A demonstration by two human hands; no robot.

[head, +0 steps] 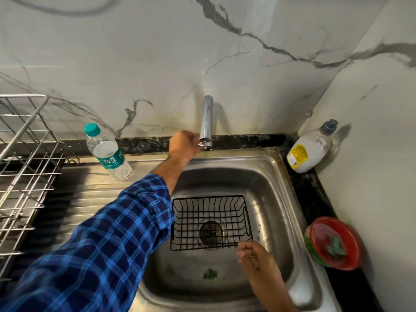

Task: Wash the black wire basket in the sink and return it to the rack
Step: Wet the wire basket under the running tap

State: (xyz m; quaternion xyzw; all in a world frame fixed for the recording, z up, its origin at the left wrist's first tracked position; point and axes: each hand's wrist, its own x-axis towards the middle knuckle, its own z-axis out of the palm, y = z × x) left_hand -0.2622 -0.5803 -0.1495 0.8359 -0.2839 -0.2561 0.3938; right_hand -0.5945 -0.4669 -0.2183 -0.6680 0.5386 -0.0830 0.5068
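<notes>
The black wire basket [209,221] sits upright in the steel sink [276,199], over the drain. My right hand [256,260] is at the basket's near right corner, fingers curled onto its rim wire. My left hand [183,143] reaches across to the base of the chrome tap [207,118] and grips its small lever. No water shows from the spout. The silver wire rack [24,158] stands on the drainboard at the far left.
A plastic water bottle [105,152] leans on the drainboard behind my left arm. A white dish-soap bottle [313,149] stands in the back right corner. A red bowl [333,242] sits on the right counter. Green scraps [210,273] lie in the sink.
</notes>
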